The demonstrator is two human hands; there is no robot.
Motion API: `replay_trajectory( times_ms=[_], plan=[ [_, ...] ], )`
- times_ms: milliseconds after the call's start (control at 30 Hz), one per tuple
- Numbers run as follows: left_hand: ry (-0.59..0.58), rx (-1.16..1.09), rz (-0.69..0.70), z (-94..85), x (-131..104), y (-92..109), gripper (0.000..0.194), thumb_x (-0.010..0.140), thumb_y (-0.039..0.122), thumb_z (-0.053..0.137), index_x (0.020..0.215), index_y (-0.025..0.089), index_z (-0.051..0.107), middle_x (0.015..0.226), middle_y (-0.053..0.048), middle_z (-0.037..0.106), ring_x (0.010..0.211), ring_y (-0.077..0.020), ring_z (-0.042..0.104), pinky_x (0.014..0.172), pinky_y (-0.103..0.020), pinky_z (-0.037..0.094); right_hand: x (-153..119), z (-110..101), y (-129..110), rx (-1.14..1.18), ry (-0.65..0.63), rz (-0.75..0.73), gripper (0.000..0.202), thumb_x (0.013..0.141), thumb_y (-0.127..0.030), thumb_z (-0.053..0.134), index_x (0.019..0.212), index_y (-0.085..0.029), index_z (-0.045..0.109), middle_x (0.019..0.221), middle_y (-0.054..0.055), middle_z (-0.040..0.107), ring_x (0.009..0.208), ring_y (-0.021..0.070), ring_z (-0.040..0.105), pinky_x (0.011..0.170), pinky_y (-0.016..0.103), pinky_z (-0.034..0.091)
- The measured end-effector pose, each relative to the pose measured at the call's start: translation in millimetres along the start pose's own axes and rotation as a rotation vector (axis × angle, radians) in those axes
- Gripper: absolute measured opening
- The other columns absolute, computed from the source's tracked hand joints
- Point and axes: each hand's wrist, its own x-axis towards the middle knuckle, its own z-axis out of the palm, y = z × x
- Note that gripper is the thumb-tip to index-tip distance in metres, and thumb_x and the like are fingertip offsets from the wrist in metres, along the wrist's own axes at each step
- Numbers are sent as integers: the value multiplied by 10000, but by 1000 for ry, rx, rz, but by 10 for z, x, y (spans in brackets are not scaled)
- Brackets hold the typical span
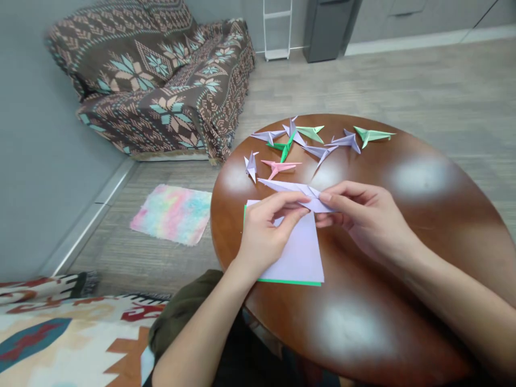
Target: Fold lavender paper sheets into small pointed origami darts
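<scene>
Between my two hands is a partly folded piece of lavender origami paper (288,186), its long point reaching to the left. My left hand (271,228) is closed, pinching the paper's middle between thumb and fingers. The fingers of my right hand (358,212) are closed on its right end, the thumb pressing on top. Under my left hand lies a stack of square paper (300,252), lavender on top with a green edge showing below. Just beyond are folded paper cranes: a pink crane (281,167), a dark green crane (284,147) and a small lavender crane (251,166).
More lavender and pale green cranes, such as a pale green crane (373,135), lie along the far side of the round brown table (423,236). A patterned sofa (161,91) stands beyond at the left. A fluffy pastel mat (173,214) is on the floor.
</scene>
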Motion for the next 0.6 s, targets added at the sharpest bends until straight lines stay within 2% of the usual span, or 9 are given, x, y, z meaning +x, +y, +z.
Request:
replay_trajectory(
  times_ms=[133,233,300,433,600],
  plan=[
    [91,-102,-99,20,1,54,100,845,204,787,940,175,778,875,-33,812,779,-172,787,807,-276,658,-51,35,-41,-119,-8,-172,151,838,-257,836,963,-227,756,712,-8,771,628,150,746,644,251,639],
    [123,-168,-143,24,7,94,100,818,213,814,893,160,772,842,-36,808,736,-168,784,766,-269,663,-81,55,-76,-265,-28,-305,90,868,-222,803,936,-229,745,738,-10,773,662,147,748,653,237,620],
    [131,-206,-143,16,15,109,86,810,204,821,859,158,768,820,-29,803,723,-157,781,748,-249,659,-96,64,-88,-354,-48,-359,81,841,-208,826,896,-218,767,795,4,788,713,151,754,670,227,610],
    [100,-257,-129,-5,27,105,66,808,182,822,835,160,766,781,-18,788,718,-142,771,742,-227,649,-115,70,-84,-459,-18,-416,116,778,-187,875,853,-223,795,826,1,804,728,157,749,652,221,591],
    [31,-343,-129,-6,31,94,96,778,139,841,831,158,764,806,-13,788,753,-140,773,766,-218,643,-120,60,-71,-444,-9,-403,128,747,-266,912,793,-226,800,808,13,813,709,169,747,624,235,582]
  ],
)
